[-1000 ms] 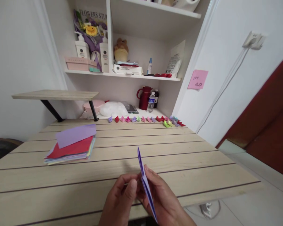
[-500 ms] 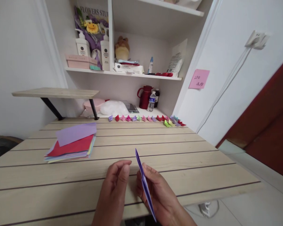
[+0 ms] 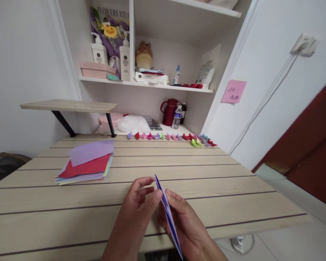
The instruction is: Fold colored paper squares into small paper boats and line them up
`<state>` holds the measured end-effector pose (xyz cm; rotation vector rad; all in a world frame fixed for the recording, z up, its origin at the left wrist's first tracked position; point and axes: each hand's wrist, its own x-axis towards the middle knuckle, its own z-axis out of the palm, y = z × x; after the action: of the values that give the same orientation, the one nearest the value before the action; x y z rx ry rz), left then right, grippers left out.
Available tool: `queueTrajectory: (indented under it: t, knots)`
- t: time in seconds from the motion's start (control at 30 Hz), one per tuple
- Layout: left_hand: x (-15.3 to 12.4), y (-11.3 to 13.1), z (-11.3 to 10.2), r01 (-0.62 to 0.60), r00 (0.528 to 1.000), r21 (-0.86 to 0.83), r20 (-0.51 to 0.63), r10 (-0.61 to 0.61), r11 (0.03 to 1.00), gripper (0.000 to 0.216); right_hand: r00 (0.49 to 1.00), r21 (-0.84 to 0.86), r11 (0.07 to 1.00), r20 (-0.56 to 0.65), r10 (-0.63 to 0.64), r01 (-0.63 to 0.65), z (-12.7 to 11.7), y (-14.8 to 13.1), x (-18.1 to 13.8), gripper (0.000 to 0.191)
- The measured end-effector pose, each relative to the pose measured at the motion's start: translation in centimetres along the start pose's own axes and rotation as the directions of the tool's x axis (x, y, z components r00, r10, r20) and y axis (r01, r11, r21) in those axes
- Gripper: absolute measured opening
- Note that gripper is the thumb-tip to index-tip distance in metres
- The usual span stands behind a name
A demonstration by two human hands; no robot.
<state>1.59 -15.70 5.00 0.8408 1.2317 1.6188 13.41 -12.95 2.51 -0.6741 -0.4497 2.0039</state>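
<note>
A folded blue-purple paper stands on edge between my hands, over the near edge of the wooden table. My right hand grips it from the right, thumb on its upper part. My left hand pinches its top from the left with thumb and fingers curled. A stack of coloured paper sheets, lilac sheet on top and red below, lies on the table to the left. A row of small folded paper shapes in several colours lines the table's far edge.
A raised wooden shelf on black brackets stands at the back left. White wall shelves hold lotion bottles, a box, tissues and a plush toy. A dark red jug and a water bottle stand below. A pink note sticks on the wall.
My left hand let go of the paper half a second ago, then closed on its top again. The view has shifted slightly right; the paper stays upright.
</note>
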Motion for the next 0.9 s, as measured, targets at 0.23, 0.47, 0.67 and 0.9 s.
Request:
queueTrajectory:
  t: [0.23,0.47,0.67,0.9]
  knots:
    - [0.2,-0.4,-0.2,0.033,0.997,-0.090,0.075,-0.027,0.995,0.053,0.998,-0.001,0.999,0.044,0.054,-0.054,-0.2,-0.2,0.0,0.034]
    - [0.2,-0.4,0.0,0.037,0.993,-0.139,0.117,-0.021,0.990,0.051,0.988,-0.030,0.998,0.137,0.066,-0.062,-0.5,-0.3,0.0,0.027]
    - [0.0,-0.5,-0.1,0.066,0.993,-0.118,0.106,-0.053,0.991,0.041,0.990,-0.029,0.997,0.123,0.068,-0.065,-0.7,-0.1,0.2,0.025]
    - [-0.5,0.6,-0.1,0.071,0.990,-0.115,0.133,-0.055,0.991,0.031,0.992,-0.095,0.987,0.001,-0.130,0.129,-0.7,-0.5,0.2,0.031]
